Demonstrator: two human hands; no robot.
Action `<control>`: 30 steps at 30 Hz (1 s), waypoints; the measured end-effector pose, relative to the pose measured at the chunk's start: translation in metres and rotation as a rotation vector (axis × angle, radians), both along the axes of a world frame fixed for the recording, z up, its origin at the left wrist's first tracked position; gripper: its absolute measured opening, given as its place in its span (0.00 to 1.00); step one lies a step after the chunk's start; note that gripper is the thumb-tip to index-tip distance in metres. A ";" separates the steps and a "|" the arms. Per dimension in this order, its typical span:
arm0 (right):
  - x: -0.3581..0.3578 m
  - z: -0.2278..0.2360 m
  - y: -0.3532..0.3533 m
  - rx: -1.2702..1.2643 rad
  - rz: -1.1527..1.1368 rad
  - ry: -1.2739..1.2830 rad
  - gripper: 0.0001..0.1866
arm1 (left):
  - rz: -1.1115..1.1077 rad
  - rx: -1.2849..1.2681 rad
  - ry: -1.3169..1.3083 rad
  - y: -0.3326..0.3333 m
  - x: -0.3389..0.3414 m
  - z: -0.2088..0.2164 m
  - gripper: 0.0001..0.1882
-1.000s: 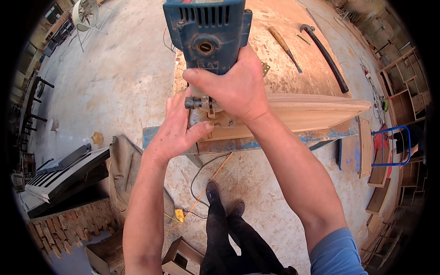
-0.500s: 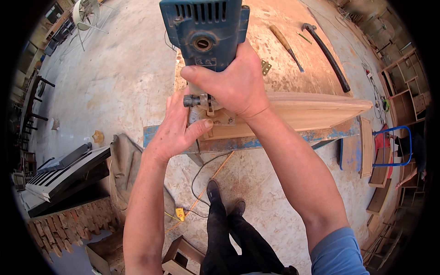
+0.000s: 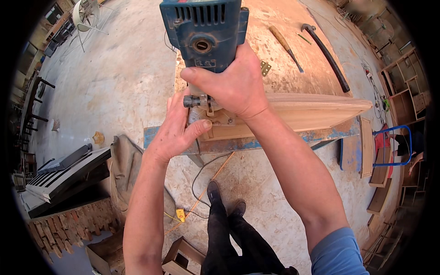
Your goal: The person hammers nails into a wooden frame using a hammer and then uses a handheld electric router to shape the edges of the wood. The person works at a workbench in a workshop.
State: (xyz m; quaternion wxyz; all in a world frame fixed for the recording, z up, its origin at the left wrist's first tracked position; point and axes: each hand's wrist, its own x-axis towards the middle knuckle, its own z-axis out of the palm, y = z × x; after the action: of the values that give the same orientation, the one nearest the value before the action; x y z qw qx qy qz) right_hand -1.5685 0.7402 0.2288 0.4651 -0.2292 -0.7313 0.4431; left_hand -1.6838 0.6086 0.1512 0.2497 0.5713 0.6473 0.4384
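Observation:
A blue trim router [image 3: 201, 34] stands on the edge of a pale wooden board [image 3: 316, 110], its motor housing upright. My right hand [image 3: 238, 85] wraps round the lower part of the housing, the thumb across its near face. Beside the router's base, my left hand [image 3: 176, 130] grips low, with its thumb on the near side of the base plate and its fingers round the far side, partly hidden. The board stands on its long edge on a worn workbench [image 3: 247, 145] with flaking blue paint. The router's bit is out of sight.
On the bench top lie a chisel [image 3: 286, 48], a claw hammer [image 3: 327, 59], a green pencil [image 3: 304, 39] and a brass hinge [image 3: 265, 68]. A cable [image 3: 195, 183] and a yellow socket [image 3: 181, 215] are on the floor. A blue-framed chair [image 3: 394, 145] stands right, near another person's arm.
My hands, the router and the board keep their places. At the far right, the other person's arm has shifted slightly.

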 end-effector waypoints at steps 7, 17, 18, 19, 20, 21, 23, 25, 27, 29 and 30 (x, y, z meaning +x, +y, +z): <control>0.000 0.001 0.000 0.003 0.000 -0.026 0.36 | -0.004 0.011 -0.011 -0.001 -0.001 -0.005 0.47; 0.000 0.001 0.001 0.021 -0.025 -0.032 0.36 | 0.004 -0.006 0.005 -0.002 -0.001 -0.003 0.48; -0.001 0.001 0.000 0.025 -0.026 -0.032 0.36 | 0.005 0.001 0.006 -0.003 -0.002 -0.004 0.48; -0.001 0.001 0.001 0.025 -0.024 -0.031 0.36 | 0.005 0.007 0.005 -0.002 -0.002 -0.005 0.48; -0.001 0.000 0.001 0.025 -0.023 -0.031 0.36 | 0.006 0.014 0.005 -0.002 -0.002 -0.006 0.48; -0.001 -0.001 0.002 0.026 -0.021 -0.030 0.36 | 0.011 0.003 0.006 -0.002 -0.002 -0.006 0.48; -0.001 -0.002 0.004 0.017 -0.015 -0.027 0.36 | 0.021 -0.020 0.011 -0.002 -0.001 -0.005 0.47; -0.002 -0.003 0.005 0.022 -0.017 -0.023 0.36 | 0.021 -0.038 0.029 -0.002 0.000 -0.002 0.47; -0.002 -0.004 0.005 0.039 -0.028 -0.017 0.36 | 0.023 -0.036 0.040 -0.001 0.000 -0.001 0.47; -0.002 -0.003 0.005 0.038 -0.025 -0.020 0.36 | 0.027 -0.013 0.046 -0.001 0.001 -0.003 0.46; -0.002 -0.003 0.005 0.038 -0.024 -0.021 0.36 | 0.029 0.000 0.057 -0.001 0.001 -0.003 0.45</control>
State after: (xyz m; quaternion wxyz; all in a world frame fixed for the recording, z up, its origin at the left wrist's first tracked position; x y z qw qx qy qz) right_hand -1.5710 0.7454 0.2259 0.4669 -0.2337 -0.7416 0.4211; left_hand -1.6832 0.6074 0.1478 0.2245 0.5743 0.6623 0.4255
